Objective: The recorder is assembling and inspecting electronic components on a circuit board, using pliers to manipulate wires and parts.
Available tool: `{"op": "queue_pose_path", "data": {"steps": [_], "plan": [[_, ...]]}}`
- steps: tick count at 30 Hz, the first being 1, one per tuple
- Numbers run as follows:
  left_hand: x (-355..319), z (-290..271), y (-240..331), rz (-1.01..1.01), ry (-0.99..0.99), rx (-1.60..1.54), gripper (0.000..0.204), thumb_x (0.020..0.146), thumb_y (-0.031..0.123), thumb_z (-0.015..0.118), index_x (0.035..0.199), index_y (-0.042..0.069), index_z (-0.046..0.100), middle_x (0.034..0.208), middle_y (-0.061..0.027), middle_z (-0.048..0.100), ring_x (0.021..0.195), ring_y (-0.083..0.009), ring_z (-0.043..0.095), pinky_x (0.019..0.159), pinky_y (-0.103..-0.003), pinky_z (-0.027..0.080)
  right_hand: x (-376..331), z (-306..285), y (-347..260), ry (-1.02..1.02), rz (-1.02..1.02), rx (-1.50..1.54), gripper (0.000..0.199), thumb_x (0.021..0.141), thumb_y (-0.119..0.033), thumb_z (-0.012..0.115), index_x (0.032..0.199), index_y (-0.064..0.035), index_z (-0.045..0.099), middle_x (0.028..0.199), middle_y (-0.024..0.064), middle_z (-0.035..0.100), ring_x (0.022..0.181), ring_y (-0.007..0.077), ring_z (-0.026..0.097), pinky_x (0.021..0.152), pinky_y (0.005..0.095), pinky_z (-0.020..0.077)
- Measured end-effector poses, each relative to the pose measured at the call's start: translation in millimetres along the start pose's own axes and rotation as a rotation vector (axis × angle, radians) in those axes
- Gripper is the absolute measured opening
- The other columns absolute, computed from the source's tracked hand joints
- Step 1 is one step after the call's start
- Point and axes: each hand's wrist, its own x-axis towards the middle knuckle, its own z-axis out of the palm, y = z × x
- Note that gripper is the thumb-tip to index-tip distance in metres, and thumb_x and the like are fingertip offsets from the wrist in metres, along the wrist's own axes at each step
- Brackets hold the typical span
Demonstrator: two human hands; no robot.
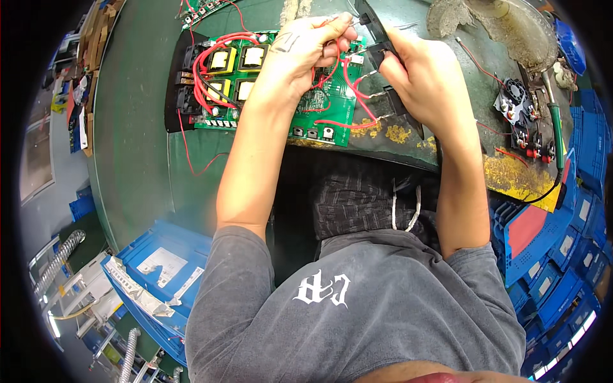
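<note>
A green circuit board (341, 131) lies at the table's front edge, carrying several yellow-and-black transformers (221, 60) and looped red wires (214, 45). Over its right end, my left hand (313, 45) pinches a thin red wire (338, 54) close to a black panel. My right hand (424, 73) grips that narrow black panel (399, 105), tilted on edge beside the board. Thicker red wires (361, 105) run from the board to the panel's parts. My fingers partly cover the wire's end and the panel's middle.
At the right lie a soldering iron (555, 127) with a green handle, a small fan (516, 92) and a panel with red terminals (535, 153). A grey, crusted tray (511, 38) sits at the far right. Blue bins (159, 255) stand low on both sides.
</note>
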Motion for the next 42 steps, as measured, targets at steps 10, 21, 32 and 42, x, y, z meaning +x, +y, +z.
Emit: {"op": "queue_pose_path", "data": {"steps": [10,21,32,42], "plan": [[-7,9,2,0.022,0.098,0.110,0.031,0.098,0.031,0.072,0.091,0.000,0.075,0.070,0.0040,0.061,0.056,-0.0018,0.045,0.051,-0.018,0.033,0,4,-3,-0.023,-0.007,-0.039,0.020,0.088,-0.014,0.059,0.098,0.0029,0.062,0.076,0.0278,0.060,0.074,0.0462,0.062,0.066,0.0496,0.0481],[-14,-1,20,0.121,0.146,0.353,0.032,0.100,0.026,0.065,0.119,0.001,0.069,0.081,0.0005,0.063,0.053,-0.0014,0.038,0.046,-0.021,0.028,6,6,11,-0.031,0.069,-0.005,0.019,0.089,-0.014,0.056,0.092,0.0038,0.059,0.076,0.0285,0.059,0.072,0.0478,0.060,0.066,0.0501,0.0475],[-23,-10,31,0.524,0.126,1.001,0.026,0.098,0.017,0.053,0.102,-0.002,0.070,0.091,-0.0182,0.069,0.085,-0.0317,0.069,0.080,-0.040,0.052,2,9,11,0.025,0.078,0.010,0.020,0.090,-0.016,0.056,0.095,0.0027,0.062,0.076,0.0280,0.060,0.075,0.0474,0.061,0.068,0.0510,0.0480],[-1,-9,16,0.935,0.178,1.300,0.017,0.099,0.014,0.064,0.109,0.002,0.071,0.098,-0.0167,0.070,0.088,-0.0357,0.067,0.077,-0.037,0.054,2,10,11,0.049,0.095,-0.018,0.021,0.090,-0.018,0.057,0.094,0.0017,0.062,0.075,0.0269,0.061,0.073,0.0471,0.062,0.068,0.0518,0.0486]]}}
